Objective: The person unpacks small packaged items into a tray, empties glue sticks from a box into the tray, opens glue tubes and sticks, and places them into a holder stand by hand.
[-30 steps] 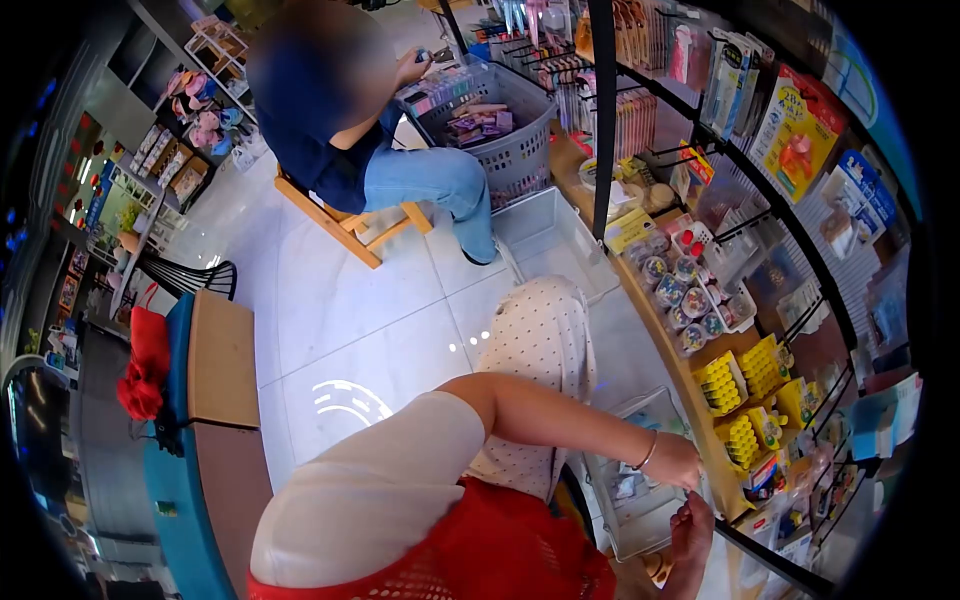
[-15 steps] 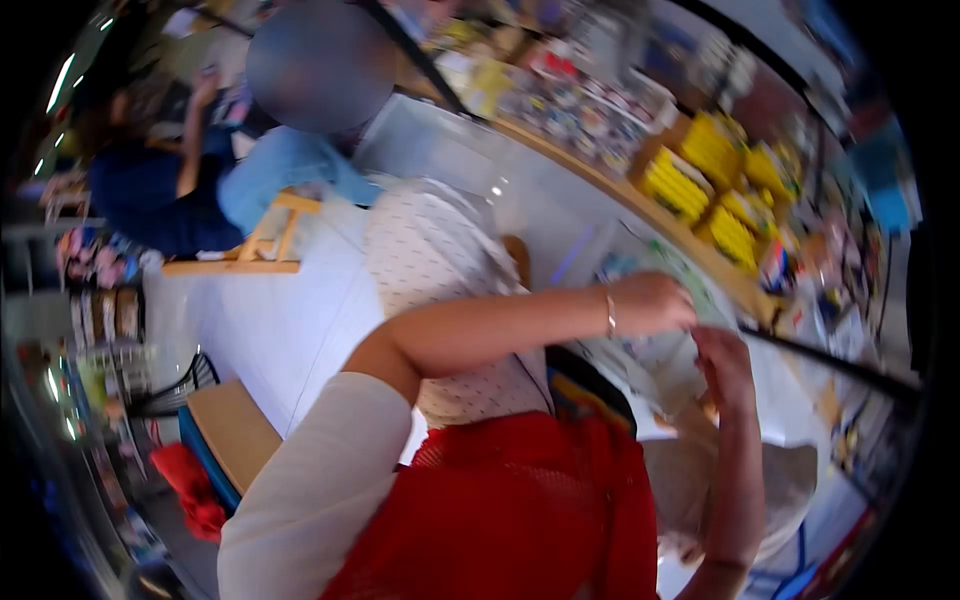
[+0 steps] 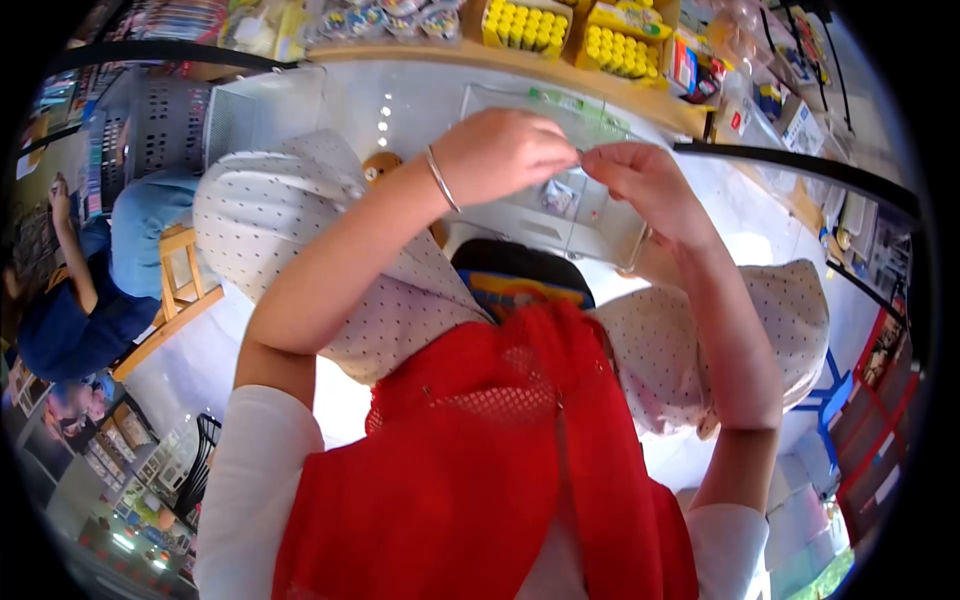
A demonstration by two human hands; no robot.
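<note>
Hands [image 3: 508, 152] shifted mid-view, perhaps pinching something tiny [image 3: 579, 158], clear tray [image 3: 602, 238] beneath

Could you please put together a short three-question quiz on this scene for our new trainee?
1. Multiple choice: on which of the wearer's own wrists is the bangle?
a) right
b) left
c) both

2. True or false: the left hand and the right hand are held far apart.

3. Fill in the gap: the vest worn over the white sleeves is ____.

Key:
1. b
2. False: they meet, or nearly meet, with the clear bin seen behind them; anything pinched between them is too small to tell.
3. red
</note>
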